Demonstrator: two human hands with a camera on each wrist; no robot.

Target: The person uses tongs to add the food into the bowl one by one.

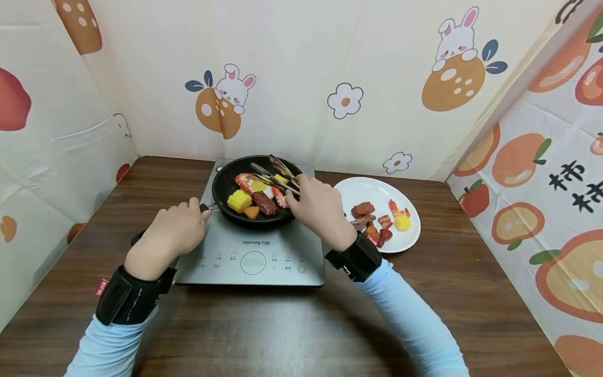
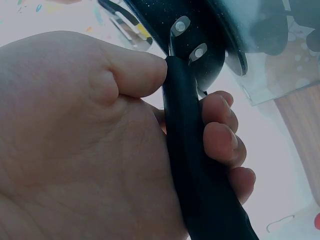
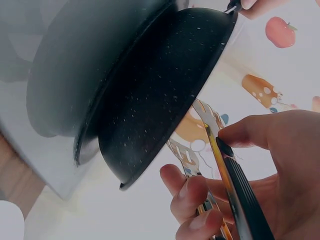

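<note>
A black frying pan [image 1: 223, 191] stands on a grey induction cooktop [image 1: 212, 262]. My left hand [image 1: 171, 230] grips its black handle [image 2: 185, 135], fingers wrapped round one side and the thumb along the other. Metal tongs [image 3: 230, 182] with black grips are held in my right hand [image 1: 322, 209], between thumb and fingers. Their slotted tips reach over the right part of the pan. In the pan lie yellow corn [image 1: 239, 200], a brown piece of meat [image 1: 265, 203], a shrimp [image 1: 243, 181] and an orange-brown chunk [image 1: 252, 212]. Whether the tongs pinch any food cannot be told.
Right of the cooktop, a white plate [image 1: 410, 201] bears meat pieces [image 1: 363, 209], a shrimp and a yellow piece [image 1: 402, 222]. The brown wooden table [image 1: 245, 335] extends around them. Printed fabric walls [image 1: 301, 78] enclose the back and sides.
</note>
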